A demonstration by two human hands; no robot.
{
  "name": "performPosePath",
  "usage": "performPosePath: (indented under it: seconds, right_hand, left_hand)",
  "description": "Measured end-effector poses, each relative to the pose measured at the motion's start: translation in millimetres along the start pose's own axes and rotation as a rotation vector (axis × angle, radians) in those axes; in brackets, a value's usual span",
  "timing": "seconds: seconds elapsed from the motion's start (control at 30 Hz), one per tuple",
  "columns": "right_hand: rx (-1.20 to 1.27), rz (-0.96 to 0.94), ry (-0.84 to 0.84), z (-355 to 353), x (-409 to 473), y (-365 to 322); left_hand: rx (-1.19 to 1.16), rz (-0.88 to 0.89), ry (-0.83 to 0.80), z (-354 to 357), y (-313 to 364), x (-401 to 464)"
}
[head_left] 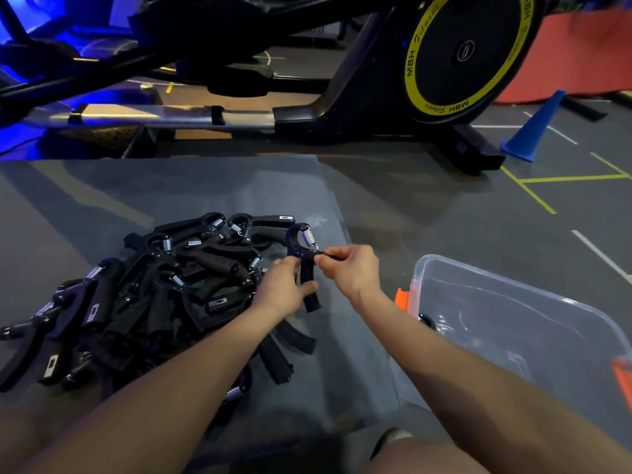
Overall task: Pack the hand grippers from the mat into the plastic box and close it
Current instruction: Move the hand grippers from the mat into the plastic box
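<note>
While left hand grips one gripper by its handle, right hand pinches its knob, above mat beside pile. Best: carry right, drop low into open box.

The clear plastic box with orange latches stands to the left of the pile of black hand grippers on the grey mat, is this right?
Not quite. The head view shows the clear plastic box with orange latches to the right of the pile of black hand grippers on the grey mat, not left.
</note>
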State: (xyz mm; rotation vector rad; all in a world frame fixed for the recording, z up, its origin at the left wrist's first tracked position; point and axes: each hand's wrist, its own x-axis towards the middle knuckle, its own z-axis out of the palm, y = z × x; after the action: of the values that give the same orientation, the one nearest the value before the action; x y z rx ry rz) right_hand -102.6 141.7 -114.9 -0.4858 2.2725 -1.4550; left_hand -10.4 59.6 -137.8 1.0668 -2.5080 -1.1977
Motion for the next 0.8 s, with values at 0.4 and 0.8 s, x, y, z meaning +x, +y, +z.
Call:
performPosePath:
  seconds: [0.4,0.8]
  right_hand:
    - [0.37,0.079,-0.163,-34,6,0]
    - [0.228,0.098,-0.16,-102,-3,33]
  left_hand:
    - [-0.586,-0.052,-0.062,-3,26,16]
    - [-0.966,0.018,-0.411,35,81,4]
